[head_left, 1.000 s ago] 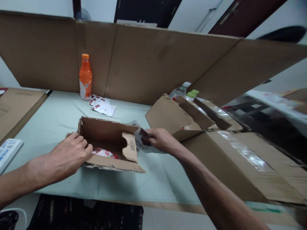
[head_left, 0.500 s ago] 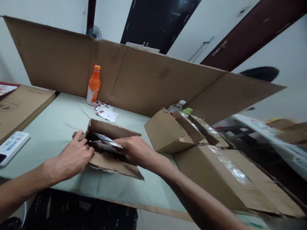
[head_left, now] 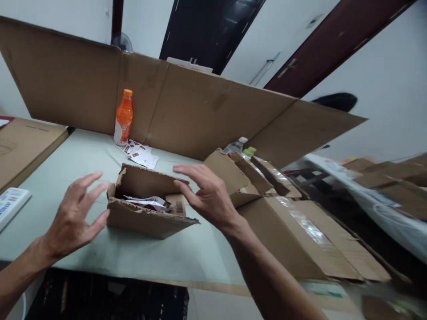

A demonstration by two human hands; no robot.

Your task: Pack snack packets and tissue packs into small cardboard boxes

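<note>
An open cardboard box with raised flaps stands on the green-covered table. Inside it lies a white and dark red packet, flat along the opening. At the box's left end, my left hand is held with fingers apart and nothing in them. My right hand is at the right end, fingers spread and holding nothing; whether its fingertips touch the far flap I cannot tell. Behind the box, several white and red packets lie near an orange drink bottle.
A tall cardboard sheet stands along the back. On the right are a box with bottles and a larger taped box. A flat carton and a white power strip-like object are at left.
My right hand has let go of the packet, which now lies in the box, and has lifted to the right. My left hand has released the box's left end and opened.
</note>
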